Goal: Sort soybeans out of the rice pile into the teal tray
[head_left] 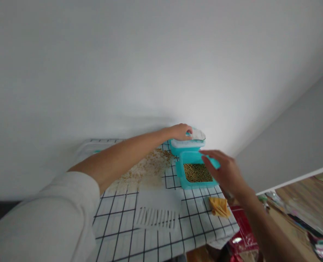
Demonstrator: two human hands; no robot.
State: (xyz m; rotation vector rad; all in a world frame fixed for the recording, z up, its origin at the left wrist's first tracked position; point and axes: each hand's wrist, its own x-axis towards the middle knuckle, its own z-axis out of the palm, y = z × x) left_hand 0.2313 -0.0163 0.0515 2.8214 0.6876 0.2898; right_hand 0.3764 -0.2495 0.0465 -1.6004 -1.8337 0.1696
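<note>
Stretched far across the table, my left hand [181, 131] is over a lidded turquoise container [184, 150] by the wall. Its fingers are curled and closed near a pale, see-through piece [198, 134] on top; a bit of turquoise shows at the fingertips, but what they grip is unclear. My right hand [227, 169], slightly blurred, hovers at the right side of an open turquoise box [181, 174], thumb and fingers apart. Small greenish-yellow beans [196, 173] lie in that box. Whether the right hand touches the rim cannot be made out.
Pale flakes or grains [150, 165] are spread left of the boxes, partly behind my left forearm. A white slotted sheet [157, 216] lies on the checked tablecloth [117, 233]. A crumpled yellow cloth [219, 207] is near the right edge. Red packaging [241, 229] stands below the table.
</note>
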